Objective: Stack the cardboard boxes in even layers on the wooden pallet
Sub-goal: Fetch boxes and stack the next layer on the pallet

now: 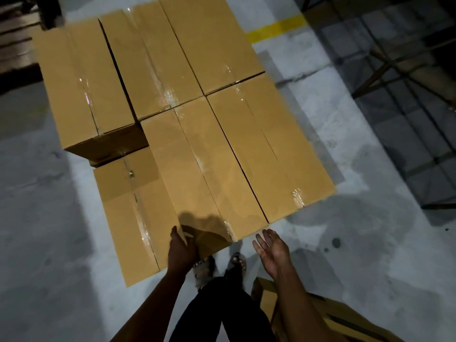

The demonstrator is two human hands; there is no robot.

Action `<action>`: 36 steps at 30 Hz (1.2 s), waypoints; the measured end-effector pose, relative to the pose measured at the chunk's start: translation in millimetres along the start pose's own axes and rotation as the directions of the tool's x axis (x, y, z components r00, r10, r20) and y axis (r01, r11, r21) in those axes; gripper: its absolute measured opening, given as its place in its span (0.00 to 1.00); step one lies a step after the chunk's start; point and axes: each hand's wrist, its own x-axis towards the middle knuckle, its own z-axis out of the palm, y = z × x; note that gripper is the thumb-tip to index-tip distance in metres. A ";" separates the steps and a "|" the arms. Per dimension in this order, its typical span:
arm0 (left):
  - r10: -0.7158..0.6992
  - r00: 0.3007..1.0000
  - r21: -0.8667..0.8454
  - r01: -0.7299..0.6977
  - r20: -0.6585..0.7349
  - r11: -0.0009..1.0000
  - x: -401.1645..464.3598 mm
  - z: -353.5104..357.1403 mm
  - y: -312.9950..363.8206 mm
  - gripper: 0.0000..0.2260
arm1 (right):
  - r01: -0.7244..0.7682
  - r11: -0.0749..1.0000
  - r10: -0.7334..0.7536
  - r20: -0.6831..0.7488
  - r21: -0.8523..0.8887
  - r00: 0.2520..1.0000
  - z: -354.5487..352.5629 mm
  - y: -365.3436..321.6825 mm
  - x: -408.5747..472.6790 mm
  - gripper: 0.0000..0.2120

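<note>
Floor (345,169): grey concrete, blotched with darker patches; a yellow line (276,29) is painted on it at the far right of the stack.
Stack of cardboard boxes (172,107): brown, tape-sealed, packed side by side in rows; it fills the centre of the view. No pallet surface shows beneath it, so its support cannot be confirmed.
Top layer: five boxes lie flush. Three sit in the far row, two in the near row.
Far-left box (81,82): its near end face is exposed above the lower layer.
Near-centre box (197,174): long side running away from the person, touching the near-right box (266,154) along a thin dark seam.
Lower box (128,213): one layer down, at the near left corner; its top is uncovered, marking the open slot in the top layer.
Spare box (320,314): on the floor at lower right, partly hidden behind the right forearm.
Racking (394,70): dark frames at upper right, details unclear.
Left hand (181,250): fingers wrapped on the near left corner of the near-centre box, thumb side against the end face; grasping that box.
Right hand (271,250): released, palm up and fingers spread, just beside the near right corner of the same box, not touching it.
Feet (219,265): in sandals, on the floor just beside the stack's near edge.
</note>
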 end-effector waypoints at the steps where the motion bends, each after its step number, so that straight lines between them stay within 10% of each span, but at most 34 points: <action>1: -0.009 1.000 0.027 0.009 -0.011 1.000 -5.4 -2.2 1.6 0.35 | 0.009 1.000 -0.009 -0.010 0.003 1.000 -6.0 -0.5 -4.4 0.19; 25: 0.320 0.870 0.409 -0.465 0.375 0.785 -155.8 -46.6 75.9 0.27 | 0.246 0.956 -0.226 -0.135 0.161 0.965 -136.0 44.3 -217.6 0.21; 36: 0.249 0.577 0.466 -0.796 0.778 0.387 -182.5 -78.8 61.2 0.15 | 0.347 0.883 -0.224 -0.366 0.316 0.903 -167.5 216.4 -301.0 0.22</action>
